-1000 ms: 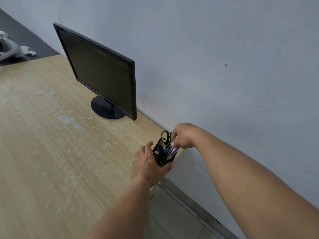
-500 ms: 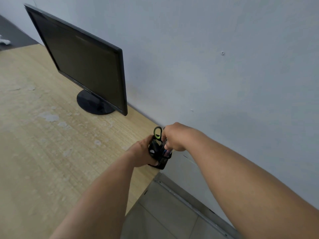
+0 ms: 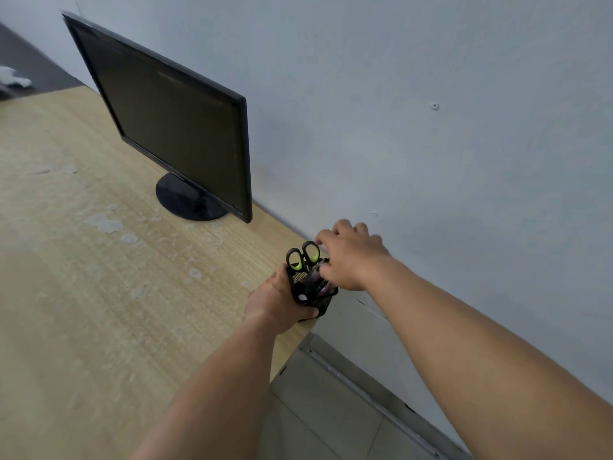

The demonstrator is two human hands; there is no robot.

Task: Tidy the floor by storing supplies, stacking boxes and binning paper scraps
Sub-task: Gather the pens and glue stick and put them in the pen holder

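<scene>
Black mesh pen holder (image 3: 310,295): sitting at the worktop (image 3: 99,293) corner by the wall, carrying green-handled scissors (image 3: 302,257) and pens (image 3: 323,287). Left grip (image 3: 280,300): wrapping round the holder's side, grasping it. Right grip (image 3: 348,257): hovering at the holder's top, thumb by the pens; blurred, so whether it is pinching anything cannot be told. Monitor (image 3: 172,127): standing further along the worktop.

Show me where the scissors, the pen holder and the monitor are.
scissors (image 3: 295,260): head view, on the left green handle loop.
pen holder (image 3: 310,293): head view, on its black mesh side.
monitor (image 3: 172,127): head view, on the middle of the dark screen.
</scene>
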